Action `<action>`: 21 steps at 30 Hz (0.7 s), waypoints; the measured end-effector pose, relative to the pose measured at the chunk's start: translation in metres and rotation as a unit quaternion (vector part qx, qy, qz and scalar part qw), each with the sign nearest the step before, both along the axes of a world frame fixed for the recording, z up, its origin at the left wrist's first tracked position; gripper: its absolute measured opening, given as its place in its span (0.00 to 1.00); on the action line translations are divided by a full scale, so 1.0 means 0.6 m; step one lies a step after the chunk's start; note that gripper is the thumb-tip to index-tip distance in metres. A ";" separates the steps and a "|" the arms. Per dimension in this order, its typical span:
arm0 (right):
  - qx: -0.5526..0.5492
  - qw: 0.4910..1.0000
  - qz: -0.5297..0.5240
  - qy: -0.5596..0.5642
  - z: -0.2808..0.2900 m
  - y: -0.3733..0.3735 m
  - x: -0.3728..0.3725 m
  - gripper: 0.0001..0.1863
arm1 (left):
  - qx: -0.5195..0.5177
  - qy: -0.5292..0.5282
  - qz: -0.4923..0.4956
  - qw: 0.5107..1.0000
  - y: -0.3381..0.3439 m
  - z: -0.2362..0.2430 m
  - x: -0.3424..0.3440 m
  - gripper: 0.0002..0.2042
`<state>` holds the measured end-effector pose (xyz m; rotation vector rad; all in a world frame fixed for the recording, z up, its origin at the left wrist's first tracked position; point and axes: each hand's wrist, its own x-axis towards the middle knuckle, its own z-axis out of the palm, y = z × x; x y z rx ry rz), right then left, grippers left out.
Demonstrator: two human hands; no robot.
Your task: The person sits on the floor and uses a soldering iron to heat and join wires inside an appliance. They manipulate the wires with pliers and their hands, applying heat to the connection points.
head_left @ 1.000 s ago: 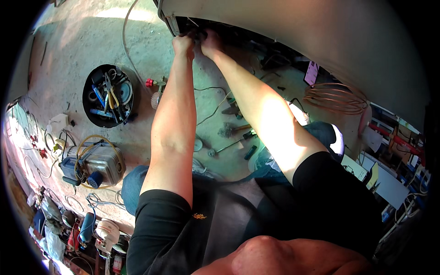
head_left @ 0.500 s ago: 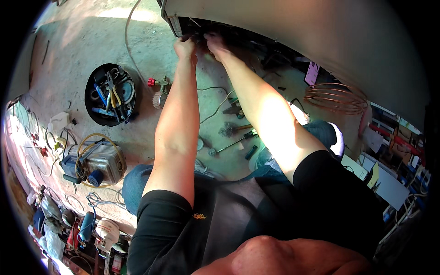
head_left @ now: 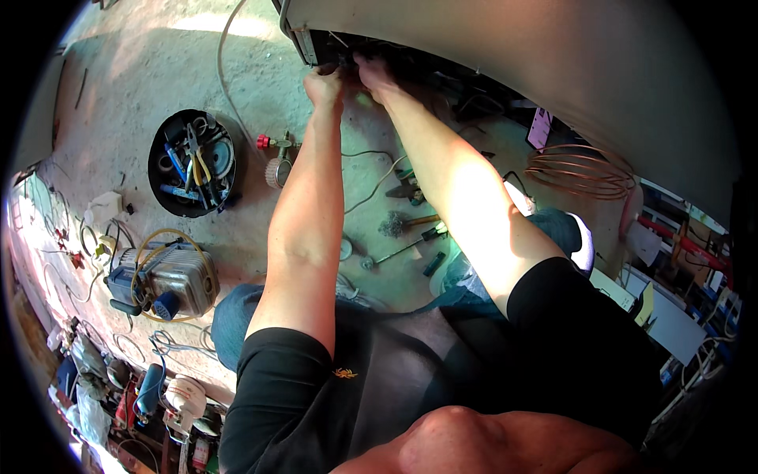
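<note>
Left hand (head_left: 324, 81) and right hand (head_left: 373, 73) side by side at dark open underside of large pale metal cabinet (head_left: 505, 47); fingers buried among small dark parts there, grip cannot tell. Risk: snagging unseen wiring just beyond fingertips

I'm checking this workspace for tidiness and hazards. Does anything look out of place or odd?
Yes. Hand tools and loose wires lie scattered on the concrete floor under the arms, beside the knee. A copper tube coil sits loose at right. Both hands, left hand and right hand, reach into the dark opening of the white cabinet.
</note>
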<state>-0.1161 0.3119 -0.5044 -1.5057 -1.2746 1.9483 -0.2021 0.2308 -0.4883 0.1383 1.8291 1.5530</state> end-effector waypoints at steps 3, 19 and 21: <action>0.066 0.997 -0.015 -0.031 -0.021 0.004 0.012 0.27 | -0.065 0.093 -0.034 0.993 0.005 0.042 0.021 0.16; 0.051 0.998 0.013 -0.028 0.106 -0.015 0.023 0.23 | -0.051 0.490 -0.137 0.859 -0.009 0.082 0.039 0.10; 0.086 0.995 0.017 -0.049 0.107 -0.015 0.022 0.24 | -0.077 0.516 -0.159 0.838 -0.007 0.084 0.039 0.11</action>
